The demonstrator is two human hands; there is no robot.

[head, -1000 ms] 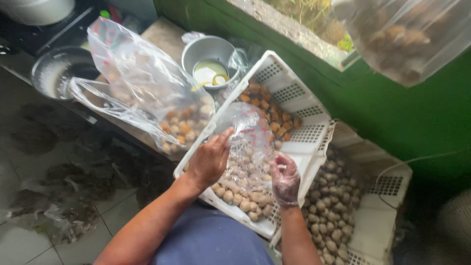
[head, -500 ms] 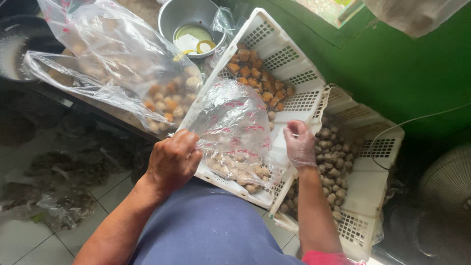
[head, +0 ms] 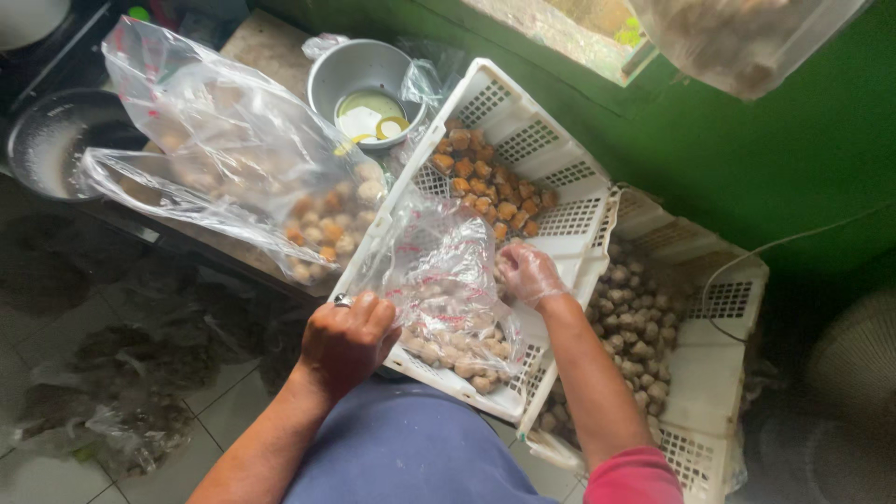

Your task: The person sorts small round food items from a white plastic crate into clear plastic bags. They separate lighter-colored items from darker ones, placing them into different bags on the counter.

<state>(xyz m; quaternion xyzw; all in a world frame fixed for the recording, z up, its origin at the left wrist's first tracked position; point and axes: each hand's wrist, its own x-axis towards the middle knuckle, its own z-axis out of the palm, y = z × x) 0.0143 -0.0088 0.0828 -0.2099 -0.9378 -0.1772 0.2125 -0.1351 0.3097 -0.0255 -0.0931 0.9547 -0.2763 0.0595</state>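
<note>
My left hand (head: 347, 338) grips the near edge of a clear plastic bag (head: 439, 266) that lies open over a white slotted crate (head: 551, 219). My right hand (head: 528, 273), in a thin clear glove, is at the bag's mouth on its right side, fingers curled on the plastic. Pale round food balls (head: 457, 353) show through the bag at the crate's near end. Browner fried pieces (head: 490, 182) fill the crate's far end.
A large clear bag of mixed balls (head: 233, 177) lies to the left. A metal bowl (head: 366, 86) sits behind the crate. A second white crate of grey-brown balls (head: 644, 327) stands to the right. A green wall (head: 747, 159) rises behind, and wet tiles (head: 112, 355) lie to the left.
The view has shifted a little. My right hand has moved left from the crate's edge to the bag's mouth. My left hand keeps its hold on the bag.
</note>
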